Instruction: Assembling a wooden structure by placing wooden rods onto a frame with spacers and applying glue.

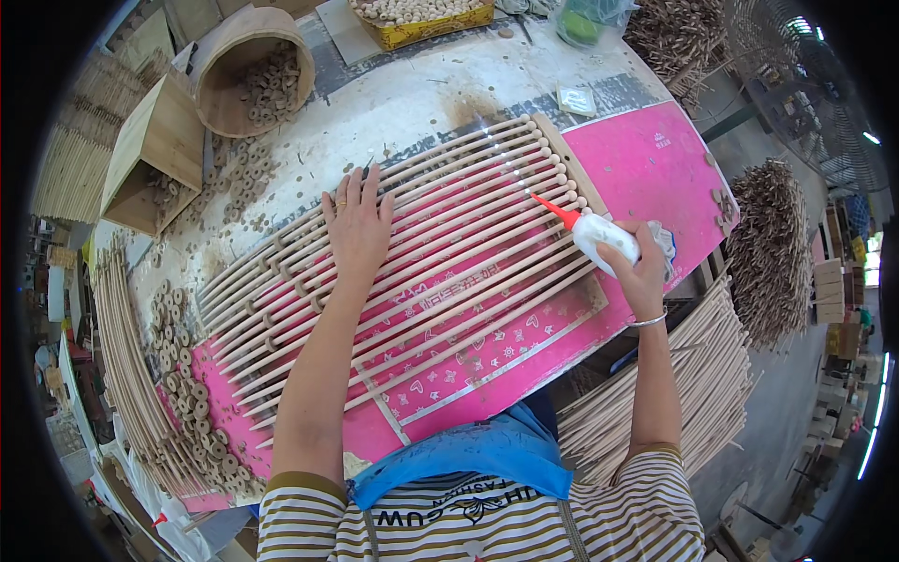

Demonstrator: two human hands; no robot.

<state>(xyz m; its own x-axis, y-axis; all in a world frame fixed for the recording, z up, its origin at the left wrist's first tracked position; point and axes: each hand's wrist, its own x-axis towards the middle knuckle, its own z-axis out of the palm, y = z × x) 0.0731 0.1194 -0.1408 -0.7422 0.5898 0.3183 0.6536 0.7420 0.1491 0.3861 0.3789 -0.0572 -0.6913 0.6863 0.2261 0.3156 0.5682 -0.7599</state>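
A row of slim wooden rods (455, 245) lies side by side across the table, round knobs at their right ends against a wooden strip (565, 153). Several wooden rings (286, 273) sit around rods toward the left. My left hand (360, 227) rests flat on the rods, fingers spread, holding nothing. In my right hand (641, 271) is a white squeeze glue bottle (599, 240), tilted so its red nozzle points left at the rods near the knobs. White glue dabs (504, 156) run in a line across the upper rods, up to the nozzle tip.
Pink sheeting (646, 178) covers part of the table. Loose rings (192, 398) are heaped at the left beside more rods (131, 370). A wooden tub (215, 86), an open wooden box (140, 178) and a yellow tray (426, 33) stand at the back. Rod bundles (679, 384) lie at the right.
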